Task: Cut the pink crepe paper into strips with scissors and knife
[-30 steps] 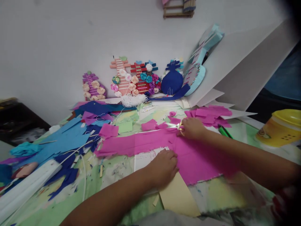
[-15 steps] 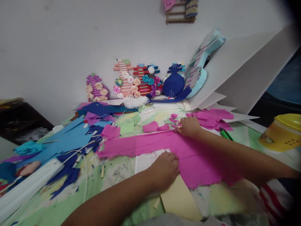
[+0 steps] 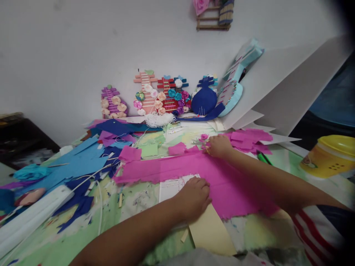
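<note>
A large bright pink sheet (image 3: 235,192), cloth or crepe paper with ragged edges, lies across the table; a long strip of it reaches left. At its far edge my right hand (image 3: 219,146) is closed around scissors (image 3: 207,147), of which only a bit of yellowish handle shows. My left hand (image 3: 194,195) lies palm down on the pink sheet's near edge, pressing on it with fingers slightly bent. Beneath that hand are a white card (image 3: 169,190) with pink marks and a pale yellow card (image 3: 212,231).
Pink scraps (image 3: 246,140) and a green pen (image 3: 263,158) lie right, near a yellow tub (image 3: 328,157). Blue sheets (image 3: 80,159), a white power strip (image 3: 36,218) and its cable are left. Decorated guitar-shaped crafts (image 3: 144,94) lean on the wall, beside large white boards (image 3: 277,85).
My right hand has shifted slightly left along the pink sheet's far edge, with the scissors in it. The left hand has stayed in place. The view has tilted a little.
</note>
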Tool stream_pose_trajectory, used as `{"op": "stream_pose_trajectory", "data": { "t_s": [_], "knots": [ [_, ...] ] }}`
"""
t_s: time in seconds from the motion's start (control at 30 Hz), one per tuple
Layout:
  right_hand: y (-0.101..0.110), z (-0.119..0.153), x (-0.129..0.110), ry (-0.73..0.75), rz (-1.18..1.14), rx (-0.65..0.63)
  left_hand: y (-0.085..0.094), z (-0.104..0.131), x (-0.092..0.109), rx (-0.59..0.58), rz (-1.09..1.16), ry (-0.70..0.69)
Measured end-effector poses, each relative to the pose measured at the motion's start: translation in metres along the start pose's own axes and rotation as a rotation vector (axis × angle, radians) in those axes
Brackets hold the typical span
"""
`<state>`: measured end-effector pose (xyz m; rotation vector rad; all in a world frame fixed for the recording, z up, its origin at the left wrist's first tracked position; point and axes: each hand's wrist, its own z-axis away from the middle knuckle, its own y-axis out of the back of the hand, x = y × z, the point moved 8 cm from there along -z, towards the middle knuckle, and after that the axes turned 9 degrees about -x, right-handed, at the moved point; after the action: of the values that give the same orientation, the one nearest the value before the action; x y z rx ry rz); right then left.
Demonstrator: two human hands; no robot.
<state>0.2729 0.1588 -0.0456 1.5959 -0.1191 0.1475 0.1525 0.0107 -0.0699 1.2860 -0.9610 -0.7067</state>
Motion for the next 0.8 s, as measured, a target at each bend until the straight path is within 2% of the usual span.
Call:
{"op": "stream_pose_trajectory", "data": {
  "t_s": [0.1,0.17,0.23,0.33,0.43,0.57,0.67,0.8],
  "knots": [
    [0.007,-0.005,0.038,-0.145,0.001,0.017,0.001,0.0,0.0,-0.003,-0.002,0.003],
    [0.01,0.001,0.046,-0.152,0.006,0.026,0.001,0.0,-0.001,-0.001,0.001,0.003],
    [0.009,0.009,0.036,-0.077,0.014,0.024,0.001,0.0,-0.001,0.005,0.006,0.002],
    [0.002,0.019,0.0,0.102,0.023,0.0,0.001,0.0,-0.001,0.01,0.015,0.002],
    [-0.003,0.014,-0.021,0.187,0.029,-0.012,0.001,0.0,-0.001,0.008,0.021,0.005],
    [-0.003,-0.004,-0.006,0.09,0.033,0.0,0.0,0.0,-0.002,0.009,0.024,0.006],
    [-0.001,-0.007,0.008,0.043,0.03,0.009,0.0,0.001,-0.002,0.01,0.03,0.006],
    [-0.001,0.005,-0.002,0.167,0.019,-0.005,0.001,0.001,-0.003,0.006,0.042,0.011]
  ]
}}
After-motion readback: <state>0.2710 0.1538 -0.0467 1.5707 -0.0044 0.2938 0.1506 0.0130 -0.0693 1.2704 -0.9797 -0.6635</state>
